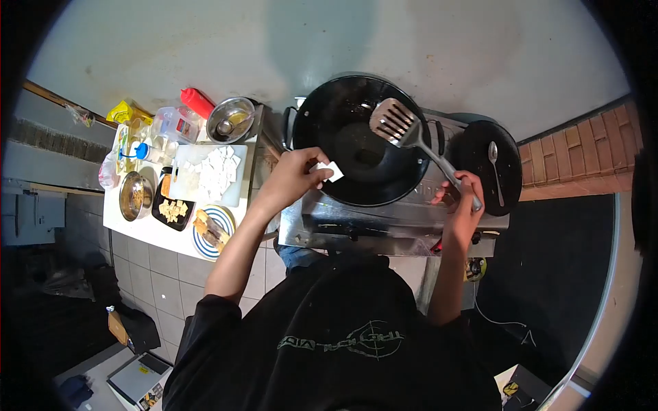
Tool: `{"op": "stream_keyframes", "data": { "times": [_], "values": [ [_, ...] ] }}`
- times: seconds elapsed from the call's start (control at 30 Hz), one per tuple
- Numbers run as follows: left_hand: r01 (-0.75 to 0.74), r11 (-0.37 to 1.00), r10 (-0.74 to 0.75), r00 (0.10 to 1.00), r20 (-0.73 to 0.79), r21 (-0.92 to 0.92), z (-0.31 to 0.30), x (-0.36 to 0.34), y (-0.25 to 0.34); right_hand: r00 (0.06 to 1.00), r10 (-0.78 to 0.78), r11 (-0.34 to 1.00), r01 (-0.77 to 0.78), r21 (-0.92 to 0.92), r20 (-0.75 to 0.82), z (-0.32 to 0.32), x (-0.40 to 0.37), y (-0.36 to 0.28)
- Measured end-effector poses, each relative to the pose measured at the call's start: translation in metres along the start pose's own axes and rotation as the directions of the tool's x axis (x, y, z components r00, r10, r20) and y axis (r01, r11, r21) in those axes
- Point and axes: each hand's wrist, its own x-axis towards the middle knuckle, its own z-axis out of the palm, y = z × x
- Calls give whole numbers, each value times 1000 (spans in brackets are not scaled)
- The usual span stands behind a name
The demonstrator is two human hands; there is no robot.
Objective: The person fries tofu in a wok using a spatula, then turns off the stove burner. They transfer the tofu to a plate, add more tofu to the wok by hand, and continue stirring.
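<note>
My left hand (296, 175) pinches a white piece (334, 171) over the near left rim of a large black wok (343, 130). In my right hand (464, 198) is the handle of a metal slotted spatula (397, 123), whose head hangs over the wok's right side. Dark liquid shows at the bottom of the wok. On the table to the left, a white cutting board (185, 181) holds several more white pieces (219, 171).
The wok stands on a metal stove (295, 222). Right of it, a black pan (480, 164) holds a spoon (493, 154). The left table has a metal bowl (232, 120), a red bottle (197, 101), a black tray (164, 218) and a striped plate (226, 216).
</note>
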Motion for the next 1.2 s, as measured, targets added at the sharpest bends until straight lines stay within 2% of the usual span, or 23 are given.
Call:
{"op": "stream_keyframes", "data": {
  "times": [0.07, 0.1, 0.17, 0.27, 0.3, 0.47, 0.53, 0.67, 0.77, 0.87, 0.93, 1.07, 1.13, 1.17, 1.2],
  "values": [
    [9, 990, -5, 1000, -30, 141, 19, 21, -2, 1000, 12, 1000, -12, 15, 7, -7, 7, 1],
    [7, 989, -2, 1000, -31, 150, 29, 29, -7, 999, -1, 1000, 0, 21, 52, -11, 11, 4],
    [-134, 875, 208, 972, -113, 465, 44, 46, -19, 995, 0, 1000, -2, 17, 95, -19, 18, 9],
    [-96, 821, 197, 973, -121, 562, 59, 59, -27, 993, -9, 999, 5, 40, 116, -28, 24, 14],
    [-21, 819, 102, 989, -109, 573, 61, 58, -18, 993, -10, 999, 5, 39, 117, -30, 25, 15],
    [-28, 816, 130, 982, -136, 578, 62, 64, -25, 995, -26, 995, 16, 102, 100, -37, 26, 21],
    [-102, 770, 209, 973, -98, 630, 57, 68, -27, 991, -48, 995, 36, 97, 121, -38, 26, 18],
    [-77, 795, 151, 986, -74, 601, 47, 75, -27, 991, -23, 994, 8, 113, 132, -36, 25, 16],
    [-36, 791, 140, 982, -124, 610, 46, 76, -27, 984, -42, 998, 32, 59, 171, -34, 23, 14],
    [-22, 837, 144, 973, -182, 547, 46, 72, -16, 958, -169, 957, 216, -195, 231, -32, 18, 5],
    [-14, 790, 189, 956, -222, 613, 48, 72, -7, 926, -215, 907, 307, -289, 309, -33, 19, 2],
    [-18, 696, 266, 935, -235, 718, 39, 109, -38, 920, -207, 904, 310, -293, 333, -30, 20, 5],
    [-96, 675, 270, 955, -123, 731, 33, 113, -39, 946, -98, 941, 189, -279, 309, -30, 20, 4],
    [-97, 676, 271, 954, -125, 731, 31, 110, -40, 945, -100, 941, 191, -280, 311, -30, 22, 5],
    [-130, 642, 397, 900, -182, 755, 29, 99, -30, 934, -144, 907, 256, -335, 326, -30, 23, 7]
  ]
}}
